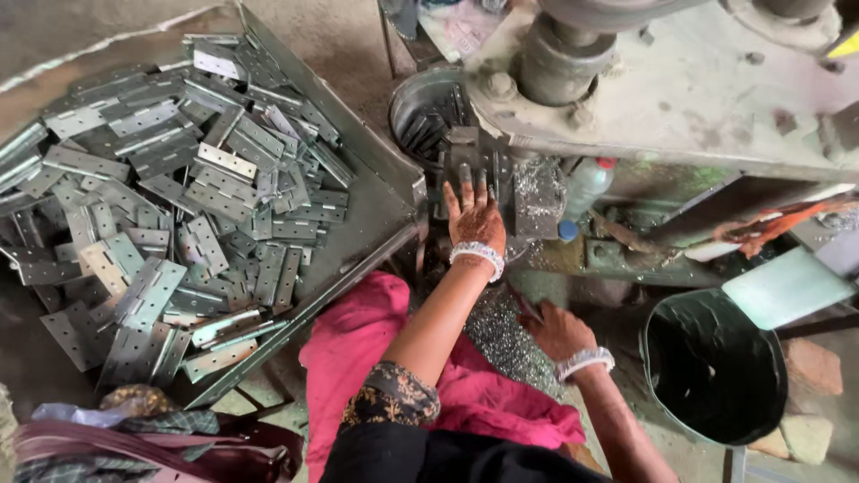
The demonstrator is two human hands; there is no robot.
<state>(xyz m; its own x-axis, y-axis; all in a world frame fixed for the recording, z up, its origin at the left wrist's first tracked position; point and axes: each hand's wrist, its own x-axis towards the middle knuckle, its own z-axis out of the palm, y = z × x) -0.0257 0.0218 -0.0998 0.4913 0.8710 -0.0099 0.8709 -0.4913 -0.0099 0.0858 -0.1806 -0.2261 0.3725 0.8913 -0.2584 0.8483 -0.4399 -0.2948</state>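
My left hand (475, 217) reaches forward with a white beaded bracelet on the wrist. Its fingers lie stretched and flat against the dark metal die block (483, 161) of a press machine (680, 89). My right hand (557, 329), also with a bracelet, rests palm down lower and to the right, on a heap of small metal shavings (501, 335) over a pink cloth (358, 344). Its fingertips are hidden, so whether it holds anything does not show. A large pile of flat grey metal hinges (161, 206) fills a tilted sheet-metal tray (376, 192) to the left of my left arm.
A black bucket (716, 367) stands at the right, with a pale green plate (787, 286) beside it. A plastic bottle with a red cap (586, 183) leans by the die. A round metal container (425, 107) sits behind it. Folded cloth (134, 429) lies at the lower left.
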